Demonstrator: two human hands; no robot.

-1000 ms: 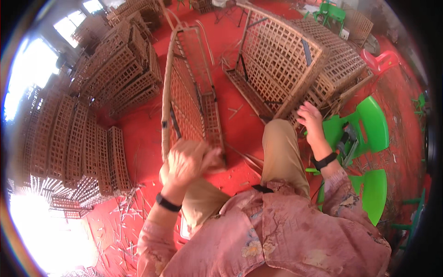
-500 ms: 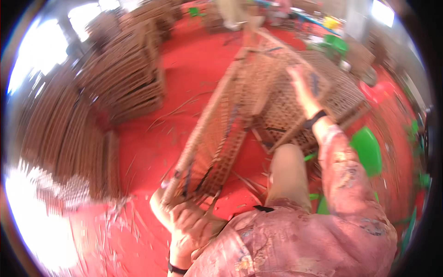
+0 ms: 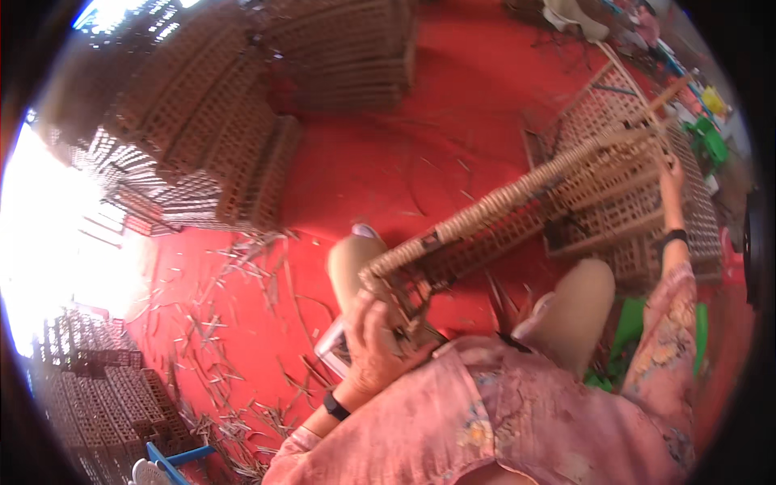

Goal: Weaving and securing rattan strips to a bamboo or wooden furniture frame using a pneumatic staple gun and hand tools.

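Observation:
A long woven rattan frame (image 3: pixel 501 202) with a thick wrapped rim slants from near my lap up to the far right. My left hand (image 3: pixel 373 347) is closed on its near corner, fingers bent over the edge by dark loose strip ends. At the opposite end, my right hand (image 3: pixel 671 186) grips the frame with its arm stretched out; part of its fingers is hidden. Beneath and beyond that end stand other openwork woven panels (image 3: pixel 602 206), partly covered by the frame. My bare knees show on either side of its near part.
Stacks of woven panels (image 3: pixel 202 121) stand on the red floor (image 3: pixel 453 105) at the back left, with more panels (image 3: pixel 105 404) at the lower left. Cut strips (image 3: pixel 218 339) litter the floor. A green chair (image 3: pixel 707 145) is at the right; a blue-framed object (image 3: pixel 166 461) sits lower left.
The frame has swung to the right and lies flatter across the view, its far end lower. My right hand has moved outward to that end. The view has turned, showing more floor at the left.

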